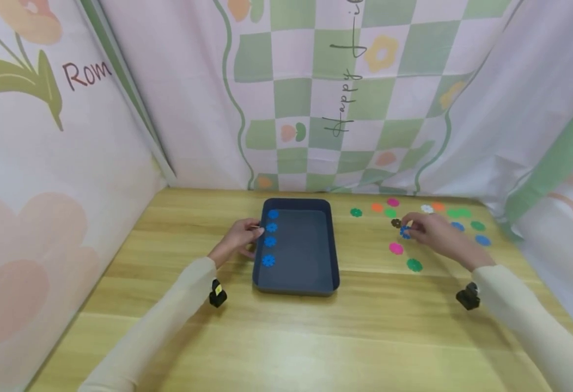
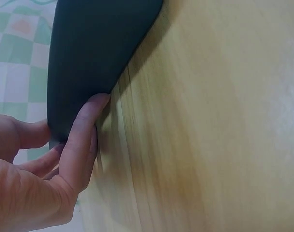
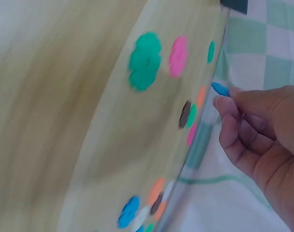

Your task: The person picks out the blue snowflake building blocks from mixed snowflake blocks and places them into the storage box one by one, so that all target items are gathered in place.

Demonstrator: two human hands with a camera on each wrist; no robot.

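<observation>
A dark rectangular tray (image 1: 306,250) lies on the wooden table, with a column of several blue flower-shaped discs (image 1: 270,241) along its left side. My left hand (image 1: 241,238) grips the tray's left wall, thumb at the rim and fingers along the outside, as the left wrist view also shows. Between thumb and fingertips, my right hand (image 1: 428,231) pinches a blue flower-shaped disc (image 3: 220,89), held up above the table. Just beneath and around that hand lie a brown disc (image 1: 396,223), a pink disc (image 1: 396,249) and a green disc (image 1: 414,265).
More flower discs are scattered at the table's right side, among them a white disc (image 1: 427,208), an orange disc (image 1: 377,207) and a blue disc (image 1: 482,240). A dark green disc (image 1: 356,212) lies nearest the tray. Patterned curtains (image 1: 335,109) hang behind the table's far edge.
</observation>
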